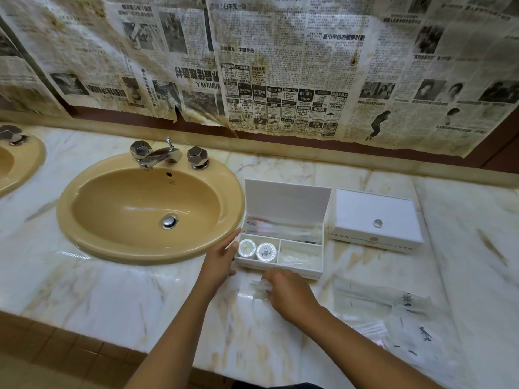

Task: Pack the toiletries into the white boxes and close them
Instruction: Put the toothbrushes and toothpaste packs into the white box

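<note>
An open white box (283, 269) stands on the marble counter with its lid (286, 200) raised. Its back compartment holds clear-wrapped items, its front left compartment two round silver tins (257, 249), and its front right one a clear packet (299, 254). My left hand (220, 258) rests with straight fingers against the box's left side. My right hand (286, 290), blurred, lies just in front of the box and grips a small clear-wrapped item (258, 287). A second white box (376, 220) with a round knob stands shut to the right.
A tan sink (148, 209) with chrome taps (165, 154) lies left of the boxes. Several clear toiletry packets (393, 313) lie on the counter at the right. The counter's front edge (112, 336) runs below my arms. Newspaper covers the wall behind.
</note>
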Tool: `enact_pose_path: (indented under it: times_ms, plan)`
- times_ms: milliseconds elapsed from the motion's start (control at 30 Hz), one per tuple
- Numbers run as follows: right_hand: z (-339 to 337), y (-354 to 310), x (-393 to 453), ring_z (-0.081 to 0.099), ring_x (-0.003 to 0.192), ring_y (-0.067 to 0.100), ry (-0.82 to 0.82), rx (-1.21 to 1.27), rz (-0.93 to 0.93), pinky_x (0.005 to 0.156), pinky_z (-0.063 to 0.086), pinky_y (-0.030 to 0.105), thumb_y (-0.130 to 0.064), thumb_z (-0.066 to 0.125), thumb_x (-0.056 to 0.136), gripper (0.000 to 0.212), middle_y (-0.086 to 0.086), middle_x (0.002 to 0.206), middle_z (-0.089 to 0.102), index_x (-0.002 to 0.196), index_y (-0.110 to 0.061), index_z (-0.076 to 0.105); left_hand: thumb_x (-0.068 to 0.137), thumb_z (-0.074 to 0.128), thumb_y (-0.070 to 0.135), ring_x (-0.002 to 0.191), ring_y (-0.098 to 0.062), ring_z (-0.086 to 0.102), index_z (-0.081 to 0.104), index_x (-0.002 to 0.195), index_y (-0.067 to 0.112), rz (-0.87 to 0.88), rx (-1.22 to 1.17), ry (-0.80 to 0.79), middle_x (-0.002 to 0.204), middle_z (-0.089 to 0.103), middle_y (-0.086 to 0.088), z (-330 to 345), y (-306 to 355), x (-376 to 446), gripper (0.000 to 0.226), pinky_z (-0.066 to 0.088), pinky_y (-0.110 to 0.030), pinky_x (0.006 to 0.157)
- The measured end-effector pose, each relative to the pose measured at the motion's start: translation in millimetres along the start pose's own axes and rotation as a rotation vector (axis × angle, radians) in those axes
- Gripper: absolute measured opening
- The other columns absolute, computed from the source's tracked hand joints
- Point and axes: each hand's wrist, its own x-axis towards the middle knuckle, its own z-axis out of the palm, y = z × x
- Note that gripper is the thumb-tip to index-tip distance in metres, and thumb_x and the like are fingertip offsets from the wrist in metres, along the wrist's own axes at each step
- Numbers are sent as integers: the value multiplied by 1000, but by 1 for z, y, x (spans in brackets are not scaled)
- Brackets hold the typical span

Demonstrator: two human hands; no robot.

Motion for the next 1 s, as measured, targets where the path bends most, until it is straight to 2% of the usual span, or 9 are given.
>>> enact_pose_path:
  times_ms: [67,200,367,500,600,667,800,900,1000]
  plan:
    - [1,1,1,59,97,28,-11,-22,12,72,47,34,-9,50,83,18,1,101,63,93,-18,62,99,50,32,86,-15,51,55,108,61,0,-5,1,80,49,4,0,0,0,31,55,-29,67]
    - [2,3,1,59,95,28,-23,-30,6,70,44,34,-12,50,87,11,2,97,57,87,-15,60,98,50,32,84,-14,50,54,108,63,5,9,-1,84,49,1,0,1,-1,33,53,-25,63]
    - [3,-6,-3,56,96,29,-57,47,-6,73,42,31,-20,53,89,16,5,109,48,100,-12,62,99,49,32,87,-14,51,53,107,64,2,14,-8,91,54,0,0,2,-1,33,54,-25,64]
    - [-1,-14,-4,56,94,29,-31,38,-40,66,36,29,-15,50,91,15,5,106,48,99,-12,62,99,48,33,90,-15,52,54,106,64,-5,5,-5,90,52,-1,0,2,-2,32,55,-28,67]
    - [-12,-19,-2,57,97,28,35,81,-82,70,41,32,-10,50,88,15,5,103,62,98,-16,59,99,49,32,91,-16,54,55,107,62,-6,1,0,87,54,3,1,2,-2,32,56,-33,71]
    - [-21,-21,0,58,91,30,84,133,-78,71,45,35,-7,51,86,17,8,98,66,99,-16,56,99,49,31,91,-14,54,55,111,58,3,-5,3,87,55,7,0,2,-2,31,55,-34,72]
    - [-39,-19,12,59,80,30,178,230,-18,70,49,38,-6,50,84,12,7,83,66,84,-16,57,99,49,29,76,-9,47,56,118,52,20,-4,10,77,49,9,0,1,-3,31,55,-32,72]
    - [-54,-12,20,60,82,24,253,263,22,71,46,34,-10,54,89,9,3,85,66,83,-11,60,99,49,29,71,-9,42,56,116,53,17,5,11,68,40,7,0,0,-2,31,55,-35,74]
    - [-69,-3,23,57,83,25,320,217,37,73,44,35,-14,51,94,14,6,88,61,83,-10,58,99,49,30,73,-9,44,56,114,56,17,2,3,69,42,7,0,0,-2,30,56,-33,73]
